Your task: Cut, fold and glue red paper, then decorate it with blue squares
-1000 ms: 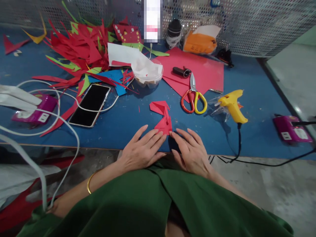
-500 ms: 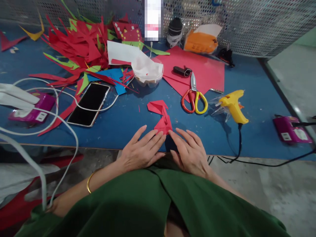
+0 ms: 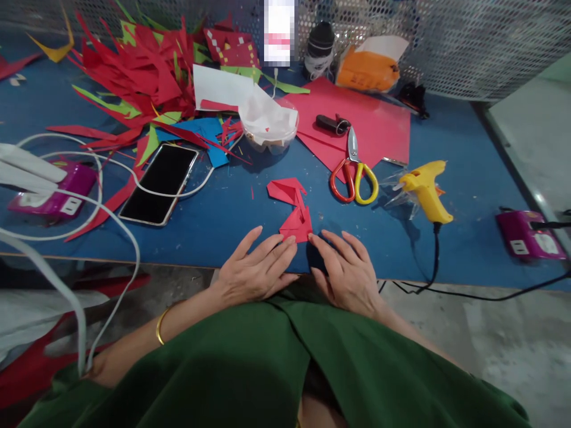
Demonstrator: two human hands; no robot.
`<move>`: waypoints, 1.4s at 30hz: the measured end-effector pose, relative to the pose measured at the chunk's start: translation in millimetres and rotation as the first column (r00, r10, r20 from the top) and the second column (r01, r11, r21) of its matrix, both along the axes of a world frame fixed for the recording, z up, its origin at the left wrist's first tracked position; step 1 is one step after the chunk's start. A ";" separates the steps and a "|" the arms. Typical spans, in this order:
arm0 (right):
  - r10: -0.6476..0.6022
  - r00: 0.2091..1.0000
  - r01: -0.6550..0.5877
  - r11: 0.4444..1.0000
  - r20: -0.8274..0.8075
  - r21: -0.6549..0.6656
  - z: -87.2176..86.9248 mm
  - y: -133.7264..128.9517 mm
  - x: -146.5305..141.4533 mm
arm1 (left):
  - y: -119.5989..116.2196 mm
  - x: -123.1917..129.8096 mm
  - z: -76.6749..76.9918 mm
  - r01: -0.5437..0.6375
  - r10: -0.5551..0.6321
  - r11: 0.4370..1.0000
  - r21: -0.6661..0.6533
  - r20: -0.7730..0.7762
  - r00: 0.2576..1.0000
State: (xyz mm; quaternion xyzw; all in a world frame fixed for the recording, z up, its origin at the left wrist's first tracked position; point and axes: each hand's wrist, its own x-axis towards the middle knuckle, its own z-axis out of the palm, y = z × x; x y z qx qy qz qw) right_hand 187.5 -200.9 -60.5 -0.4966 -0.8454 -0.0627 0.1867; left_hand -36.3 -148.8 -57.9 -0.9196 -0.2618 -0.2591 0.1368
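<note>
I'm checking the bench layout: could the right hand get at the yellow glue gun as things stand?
Probably yes: nothing rigid seems to stand between the right hand and the yellow glue gun, though clear plastic lies near its front and a black cord trails behind.

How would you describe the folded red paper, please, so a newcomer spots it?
On the blue table, find the left hand and right hand at the near edge. At their fingertips lies the folded red paper. Unlike the heaped red scraps and flat red sheets farther back, it is small and creased.
</note>
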 end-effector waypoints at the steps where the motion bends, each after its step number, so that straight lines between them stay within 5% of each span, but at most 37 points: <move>1: -0.006 1.000 0.006 1.000 -0.009 -0.002 -0.3 0.2 -0.4 | 0.1 -0.1 -0.2 -0.003 0.002 1.000 0.013 0.010 1.000; 11: 0.021 0.998 -0.020 1.000 -0.062 0.010 1.1 1.5 -0.7 | -3.9 -7.0 -6.4 -0.034 0.033 0.999 0.009 0.071 0.997; 17: 0.027 0.999 -0.026 0.999 -0.041 0.023 0.1 0.0 -2.3 | -3.8 1.3 -2.1 -0.001 -0.011 0.996 -0.086 -0.142 0.990; 42: 0.043 0.996 -0.048 0.996 -0.072 -0.075 5.4 19.6 -8.5 | 0.5 0.7 -5.7 0.025 -0.038 0.991 -0.132 -0.092 0.995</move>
